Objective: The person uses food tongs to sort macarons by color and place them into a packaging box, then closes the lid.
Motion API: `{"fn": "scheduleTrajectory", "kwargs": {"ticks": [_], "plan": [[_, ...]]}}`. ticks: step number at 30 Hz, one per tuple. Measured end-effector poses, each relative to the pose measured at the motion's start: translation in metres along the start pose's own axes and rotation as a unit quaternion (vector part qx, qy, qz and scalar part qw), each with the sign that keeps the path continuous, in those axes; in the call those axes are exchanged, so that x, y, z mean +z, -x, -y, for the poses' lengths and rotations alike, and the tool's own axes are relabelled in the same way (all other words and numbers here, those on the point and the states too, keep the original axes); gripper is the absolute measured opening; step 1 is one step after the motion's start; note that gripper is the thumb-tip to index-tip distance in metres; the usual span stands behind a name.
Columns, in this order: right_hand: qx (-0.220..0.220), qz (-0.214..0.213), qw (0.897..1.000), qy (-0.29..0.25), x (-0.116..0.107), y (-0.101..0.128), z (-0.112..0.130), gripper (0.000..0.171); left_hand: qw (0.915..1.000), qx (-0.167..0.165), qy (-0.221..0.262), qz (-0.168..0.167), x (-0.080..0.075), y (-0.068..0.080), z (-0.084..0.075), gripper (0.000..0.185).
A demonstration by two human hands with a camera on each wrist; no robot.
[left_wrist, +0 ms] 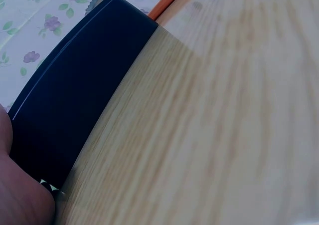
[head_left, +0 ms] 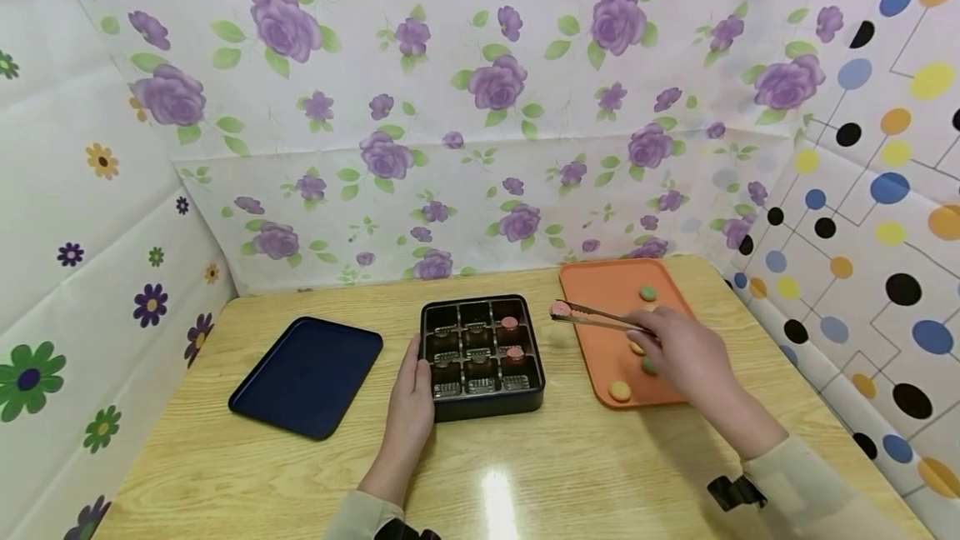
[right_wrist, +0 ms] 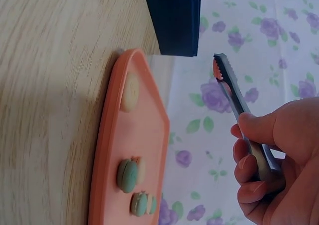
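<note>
Floral sheeting [head_left: 480,107] printed with purple roses hung behind the wooden table [head_left: 525,473], with a daisy-print sheet on the left and a dotted one on the right closing it in like a booth. On the tabletop, a dark blue tray [head_left: 307,375] lay to the left, well apart from the rest. At the middle stood a black compartment box [head_left: 482,352] divided into a grid of small cells; two pink macarons [head_left: 512,337] sat in its right-hand column, one behind the other. Just to the right of the box lay an orange tray [head_left: 600,282], and several macarons [head_left: 619,391] in green and yellowish shades were scattered over it. The person's left hand [head_left: 411,397] rested flat against the box's left front side, fingers straight along the wall and thumb near the rim, curled round nothing. The right hand [head_left: 686,352] hovered above the orange tray and pinched a pair of metal tongs [head_left: 600,320] between thumb and curled fingers. The tongs pointed left, their serrated tips closed on a pink macaron [head_left: 560,308] that was held in the air over the gap between the orange tray's left edge and the box, touching neither. From the wrist view the pink piece showed only as a sliver between the toothed tips.
</note>
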State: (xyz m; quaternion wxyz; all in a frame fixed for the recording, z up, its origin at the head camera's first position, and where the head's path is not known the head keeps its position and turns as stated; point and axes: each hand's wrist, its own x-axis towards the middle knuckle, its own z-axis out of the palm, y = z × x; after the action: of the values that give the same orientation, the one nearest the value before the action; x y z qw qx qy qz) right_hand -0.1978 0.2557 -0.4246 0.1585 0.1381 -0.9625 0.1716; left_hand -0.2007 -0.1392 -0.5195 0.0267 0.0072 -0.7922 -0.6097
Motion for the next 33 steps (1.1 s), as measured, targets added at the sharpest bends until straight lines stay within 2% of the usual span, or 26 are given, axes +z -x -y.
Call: {"fn": "scheduleTrajectory", "kwargs": {"ticks": [13,33], "plan": [[-0.035,-0.008,0.999,0.013,0.001,0.006,0.015,0.021,1.0000,0.005,-0.001,-0.001,0.001,0.000,-0.001,0.058],[-0.064,0.020,0.998,0.017,0.004,0.013,0.043,0.022,1.0000,0.002,-0.001,0.000,0.000,-0.001,-0.001,0.058]]}}
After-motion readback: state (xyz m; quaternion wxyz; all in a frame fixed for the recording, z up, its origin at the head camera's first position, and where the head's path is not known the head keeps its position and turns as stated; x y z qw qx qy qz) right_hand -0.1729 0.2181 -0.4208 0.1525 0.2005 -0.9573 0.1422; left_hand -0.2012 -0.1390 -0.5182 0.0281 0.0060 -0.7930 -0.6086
